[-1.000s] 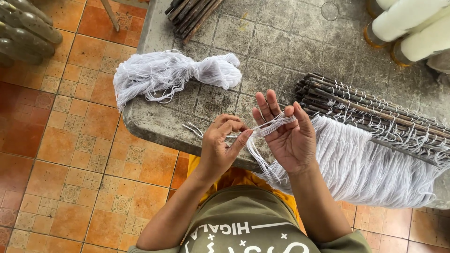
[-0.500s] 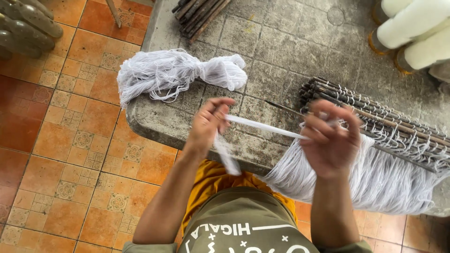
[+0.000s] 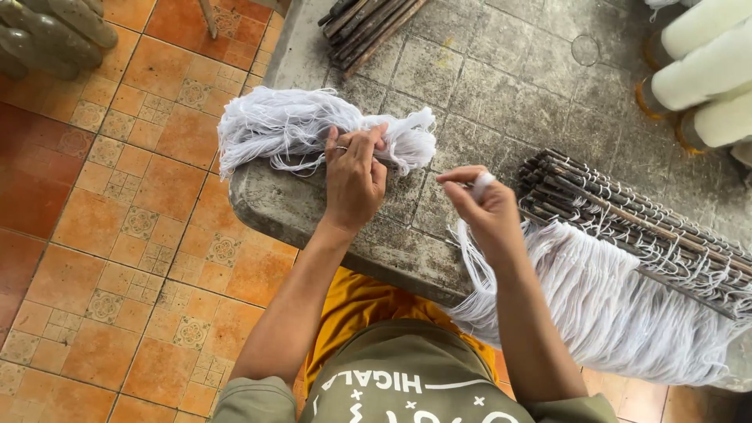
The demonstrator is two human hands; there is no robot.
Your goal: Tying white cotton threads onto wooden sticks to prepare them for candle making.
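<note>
At the counter (image 3: 439,70): a person works white thread.
Left hand (image 3: 354,178): fingertips grasping the loose hank (image 3: 274,125) at the near-left edge, drawing strands.
Right hand (image 3: 487,205): pinching a tuft (image 3: 481,183) beside the fringed sticks (image 3: 627,211).

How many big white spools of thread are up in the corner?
3 that I can see, bunched at the top right of the stone table: top spool, middle spool, lowest spool. The picture's edge cuts them off, so more may be hidden.
</note>
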